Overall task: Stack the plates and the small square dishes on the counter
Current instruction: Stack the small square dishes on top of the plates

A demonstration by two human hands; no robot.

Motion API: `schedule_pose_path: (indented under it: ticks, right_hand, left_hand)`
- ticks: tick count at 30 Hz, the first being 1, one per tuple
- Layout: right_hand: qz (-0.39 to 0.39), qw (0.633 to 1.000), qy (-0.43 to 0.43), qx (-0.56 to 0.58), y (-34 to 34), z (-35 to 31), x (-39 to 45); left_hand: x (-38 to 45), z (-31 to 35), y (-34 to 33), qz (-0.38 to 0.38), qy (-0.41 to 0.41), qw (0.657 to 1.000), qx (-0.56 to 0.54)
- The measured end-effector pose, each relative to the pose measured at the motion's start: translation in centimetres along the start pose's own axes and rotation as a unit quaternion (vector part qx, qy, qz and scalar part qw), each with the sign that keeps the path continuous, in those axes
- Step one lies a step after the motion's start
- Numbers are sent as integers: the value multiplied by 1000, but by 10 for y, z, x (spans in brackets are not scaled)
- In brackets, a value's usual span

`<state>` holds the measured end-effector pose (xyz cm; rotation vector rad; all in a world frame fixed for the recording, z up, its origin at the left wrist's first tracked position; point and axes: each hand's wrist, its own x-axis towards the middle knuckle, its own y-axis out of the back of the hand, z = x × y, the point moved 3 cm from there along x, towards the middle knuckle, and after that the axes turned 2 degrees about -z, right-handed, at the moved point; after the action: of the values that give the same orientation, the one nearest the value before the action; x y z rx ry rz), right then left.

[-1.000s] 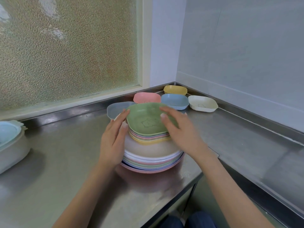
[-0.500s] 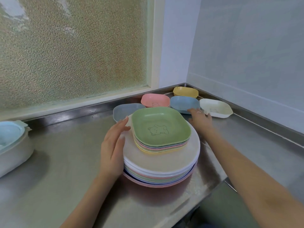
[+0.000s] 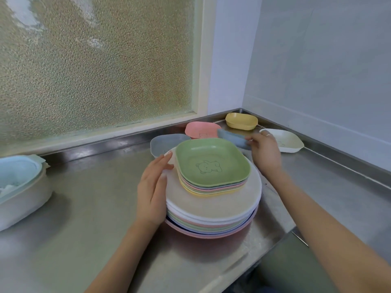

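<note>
We see the right hand (image 3: 267,154) pinching a blue square dish (image 3: 232,138) by its near rim, thumb and fingers curled round the edge; the dish is lifted and tilted, hanging at about one o'clock from the stack, whereas half a second ago it still lay flat on the counter (image 3: 88,208) with the hand only reaching its rim, and a second ago that hand rested on the green dish. The left hand (image 3: 152,189) has stayed where it was, fingers straight and pressed flat against the nine o'clock side of the round plates (image 3: 213,210), holding nothing. On those plates sits the pile of square dishes, topped by the green dish (image 3: 212,161) with a bear drawing, unchanged since the earlier frames. At eleven o'clock from the stack, just beside it, a grey-blue dish (image 3: 164,143) rests on the counter; the pink dish (image 3: 201,129) lies at twelve o'clock, the yellow dish (image 3: 241,121) farther back in the corner at one o'clock, and the white dish (image 3: 285,140) at two o'clock, just behind the right hand. Far out at nine o'clock a white container (image 3: 21,187) with pale blue contents stands at the frame's edge. A frosted window (image 3: 95,60) rises behind the counter.
</note>
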<state>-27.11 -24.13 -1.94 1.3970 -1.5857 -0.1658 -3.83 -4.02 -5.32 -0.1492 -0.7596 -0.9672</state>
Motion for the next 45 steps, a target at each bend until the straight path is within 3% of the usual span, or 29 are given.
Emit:
schedule_pose_path:
  ticks: [4,8,14,17,22,30,35,39,45]
  right_hand:
    - [76,989,60,110,37,-47,-12]
    - [88,973,123,172,70,-95,-46]
    - [71,968,211,120,80,-116,-96]
    - [12,967,233,101,77,-112,-106]
    - [-78,972,206,78,79,-102,-114]
    - [-98,976,159,112,81,-105,-100]
    - [-204,971,82,95,57,-94,-97]
    - [-195,972,81,103,56,-91,-98]
    - [-143,967,15,210,74,-86,-72]
  left_hand:
    - [-1,2,0,0,-1,1000,-8]
    - [0,2,-1,5,-9,1000,-9]
    - [0,2,0,-1,0,1000,-16]
    - [1,-3,0,-7,5,1000,-14]
    - [0,7,4,-1,8,1000,-2]
    - [5,32,3,-51,-102,992,59]
    - [4,31,2,-54,-92,993,49]
    - [4,30,1,-48,-91,994,39]
    - [27,31,10,-1,58,986,-153]
